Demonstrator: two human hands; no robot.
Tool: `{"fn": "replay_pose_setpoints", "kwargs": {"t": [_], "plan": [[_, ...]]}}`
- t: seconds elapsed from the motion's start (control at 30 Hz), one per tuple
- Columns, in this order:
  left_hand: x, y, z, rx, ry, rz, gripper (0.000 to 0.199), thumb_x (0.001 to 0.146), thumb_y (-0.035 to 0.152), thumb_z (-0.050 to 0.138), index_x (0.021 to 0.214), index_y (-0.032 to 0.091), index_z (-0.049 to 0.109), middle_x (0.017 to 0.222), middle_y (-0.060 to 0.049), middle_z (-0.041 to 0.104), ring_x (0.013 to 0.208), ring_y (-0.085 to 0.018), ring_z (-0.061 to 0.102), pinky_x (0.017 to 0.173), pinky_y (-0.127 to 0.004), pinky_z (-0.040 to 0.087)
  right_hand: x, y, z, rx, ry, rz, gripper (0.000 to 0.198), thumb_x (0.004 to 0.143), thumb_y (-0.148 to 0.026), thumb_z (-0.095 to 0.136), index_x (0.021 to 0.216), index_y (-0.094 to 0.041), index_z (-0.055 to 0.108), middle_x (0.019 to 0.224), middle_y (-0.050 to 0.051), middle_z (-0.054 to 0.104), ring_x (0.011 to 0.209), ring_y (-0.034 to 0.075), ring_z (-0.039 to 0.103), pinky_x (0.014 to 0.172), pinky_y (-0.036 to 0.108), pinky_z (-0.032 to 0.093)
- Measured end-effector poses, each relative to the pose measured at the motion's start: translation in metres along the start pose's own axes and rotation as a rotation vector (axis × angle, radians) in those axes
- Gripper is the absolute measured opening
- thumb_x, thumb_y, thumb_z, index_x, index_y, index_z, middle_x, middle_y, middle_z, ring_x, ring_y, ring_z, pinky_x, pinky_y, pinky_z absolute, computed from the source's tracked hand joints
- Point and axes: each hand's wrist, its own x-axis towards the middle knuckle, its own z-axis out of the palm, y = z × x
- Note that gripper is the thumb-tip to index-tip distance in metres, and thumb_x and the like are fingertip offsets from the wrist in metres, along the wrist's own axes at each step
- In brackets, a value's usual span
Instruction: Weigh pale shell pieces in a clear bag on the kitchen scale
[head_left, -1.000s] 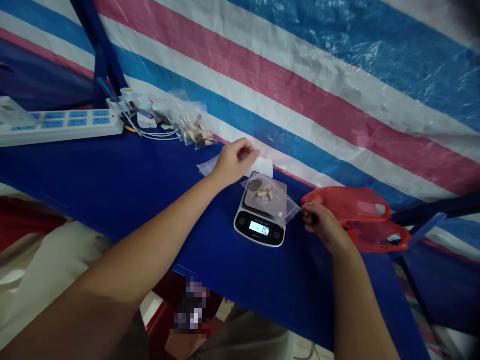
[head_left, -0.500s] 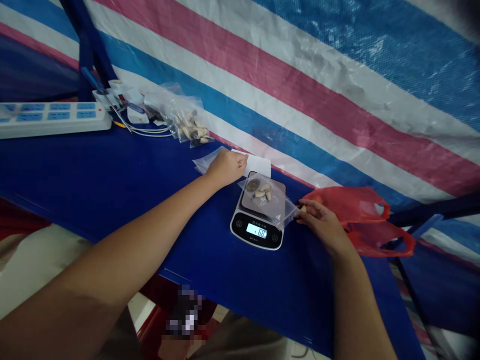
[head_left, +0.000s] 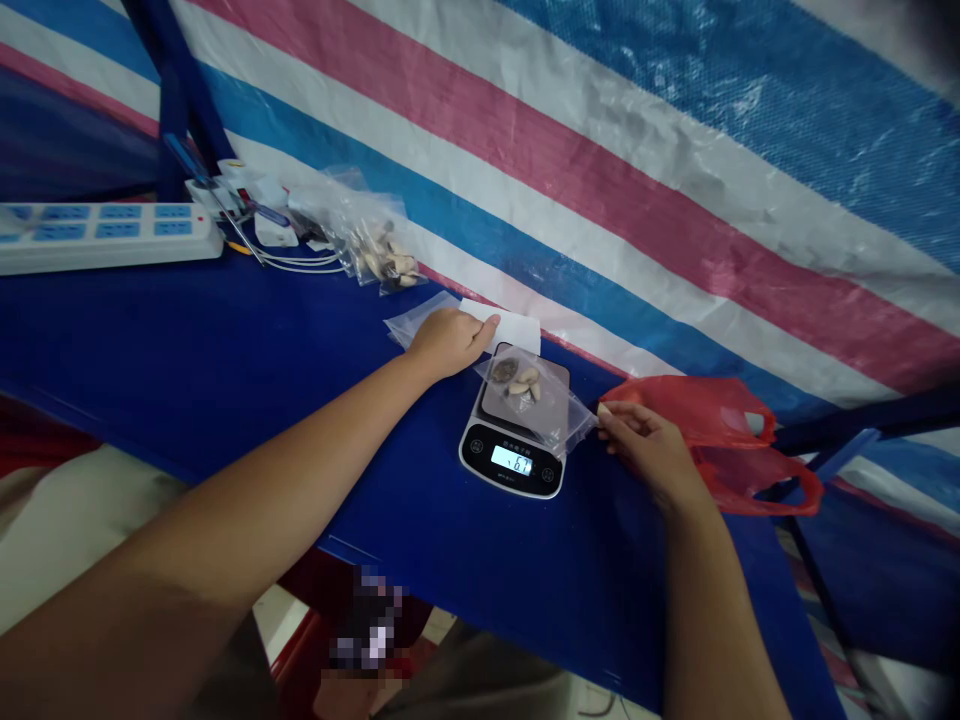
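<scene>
A clear zip bag (head_left: 574, 421) lies across the kitchen scale (head_left: 511, 461), holding several pale pieces (head_left: 525, 384) and a dark round clump (head_left: 505, 370). The scale's lit display appears to read 6.7. Beside the bag's right end, my right hand (head_left: 645, 440) has thumb and fingertips pinched together, with what looks like a small pale piece (head_left: 603, 409) at their tips. My left hand (head_left: 448, 338) rests with curled fingers left of the scale, over a white paper (head_left: 517, 328) and flat clear bags (head_left: 417, 317). Whatever is under or in its fingers is hidden.
Filled clear bags (head_left: 382, 250) are heaped at the back left, near white cables (head_left: 304, 264) and a power strip (head_left: 112, 240). Red plastic bags (head_left: 697, 405) lie at right. A striped tarp (head_left: 570, 170) rises behind the blue table (head_left: 225, 370).
The scale's reading has gone from about 6.8 to 6.7. My left thumb now sticks out more to the right. My right fingers have shifted slightly, and the pale piece shows less.
</scene>
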Motion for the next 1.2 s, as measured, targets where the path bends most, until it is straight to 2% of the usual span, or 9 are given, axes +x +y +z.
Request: {"fn": "replay_pose_setpoints", "kwargs": {"t": [0.13, 0.3, 0.4, 0.5, 0.6, 0.73, 0.93, 1.1, 1.2], "plan": [[0.003, -0.001, -0.001, -0.005, -0.039, 0.0, 0.054, 0.097, 0.032, 0.028, 0.053, 0.019, 0.055, 0.055, -0.008, 0.057, 0.058, -0.019, 0.055, 0.07, -0.036, 0.042, -0.001, -0.001, -0.001, 0.069, 0.021, 0.027, 0.045, 0.066, -0.05, 0.087, 0.097, -0.02, 0.075, 0.094, 0.006, 0.075, 0.085, 0.02, 0.071, 0.072, 0.028, 0.06], [0.006, 0.004, -0.005, -0.009, -0.051, 0.028, 0.052, 0.094, 0.031, 0.034, 0.043, 0.022, 0.037, 0.041, -0.002, 0.037, 0.046, -0.016, 0.04, 0.059, -0.035, 0.035, -0.002, 0.0, 0.001, 0.048, -0.002, -0.001, 0.045, 0.068, -0.051, 0.085, 0.099, -0.02, 0.075, 0.095, 0.007, 0.075, 0.085, 0.021, 0.073, 0.073, 0.03, 0.062], [0.005, 0.008, -0.005, -0.063, -0.026, 0.026, 0.052, 0.094, 0.031, 0.035, 0.043, 0.022, 0.032, 0.04, -0.001, 0.032, 0.044, -0.015, 0.035, 0.056, -0.035, 0.031, -0.001, -0.001, 0.004, 0.039, 0.011, -0.023, 0.045, 0.068, -0.051, 0.085, 0.098, -0.02, 0.075, 0.092, 0.007, 0.074, 0.081, 0.02, 0.072, 0.07, 0.028, 0.061], [0.002, 0.009, -0.004, -0.058, -0.007, -0.001, 0.053, 0.096, 0.034, 0.032, 0.045, 0.023, 0.032, 0.042, -0.002, 0.036, 0.047, -0.015, 0.04, 0.056, -0.035, 0.032, -0.001, -0.002, 0.005, 0.038, 0.021, -0.04, 0.046, 0.066, -0.052, 0.086, 0.097, -0.019, 0.075, 0.09, 0.006, 0.074, 0.078, 0.018, 0.071, 0.069, 0.028, 0.06], [0.0, 0.008, -0.005, -0.046, 0.041, -0.035, 0.053, 0.099, 0.039, 0.03, 0.05, 0.021, 0.041, 0.051, -0.004, 0.049, 0.054, -0.017, 0.049, 0.06, -0.034, 0.034, -0.001, -0.002, 0.004, 0.024, 0.03, -0.041, 0.047, 0.066, -0.052, 0.087, 0.096, -0.018, 0.073, 0.087, 0.006, 0.073, 0.077, 0.018, 0.071, 0.069, 0.028, 0.06], [-0.001, 0.01, -0.009, -0.12, 0.049, -0.014, 0.045, 0.102, 0.037, 0.03, 0.07, 0.019, 0.056, 0.07, -0.006, 0.064, 0.068, -0.018, 0.058, 0.069, -0.033, 0.039, 0.001, 0.001, 0.002, 0.013, 0.082, -0.074, 0.047, 0.065, -0.052, 0.087, 0.092, -0.019, 0.067, 0.085, 0.005, 0.072, 0.076, 0.019, 0.071, 0.067, 0.029, 0.06], [-0.001, 0.013, -0.01, -0.149, 0.037, -0.007, 0.032, 0.101, 0.033, 0.035, 0.079, 0.019, 0.055, 0.075, -0.004, 0.063, 0.068, -0.018, 0.055, 0.068, -0.032, 0.037, -0.005, -0.005, -0.001, 0.0, -0.017, -0.077, 0.043, 0.068, -0.048, 0.086, 0.097, -0.019, 0.072, 0.095, 0.007, 0.075, 0.082, 0.018, 0.069, 0.074, 0.029, 0.059], [-0.001, 0.013, -0.009, -0.186, 0.047, -0.006, 0.03, 0.1, 0.032, 0.038, 0.078, 0.019, 0.054, 0.073, -0.003, 0.061, 0.065, -0.016, 0.053, 0.067, -0.032, 0.037, -0.013, -0.015, -0.007, 0.078, -0.068, 0.015, 0.043, 0.067, -0.046, 0.086, 0.099, -0.021, 0.074, 0.095, 0.006, 0.075, 0.078, 0.016, 0.069, 0.068, 0.024, 0.056], [-0.002, 0.013, -0.011, -0.211, 0.062, -0.001, 0.031, 0.1, 0.032, 0.038, 0.076, 0.02, 0.052, 0.071, -0.002, 0.06, 0.063, -0.015, 0.051, 0.066, -0.032, 0.036, -0.016, -0.018, -0.01, 0.085, -0.094, 0.016, 0.042, 0.066, -0.046, 0.087, 0.097, -0.021, 0.074, 0.089, 0.005, 0.074, 0.073, 0.015, 0.067, 0.062, 0.023, 0.054]]}}
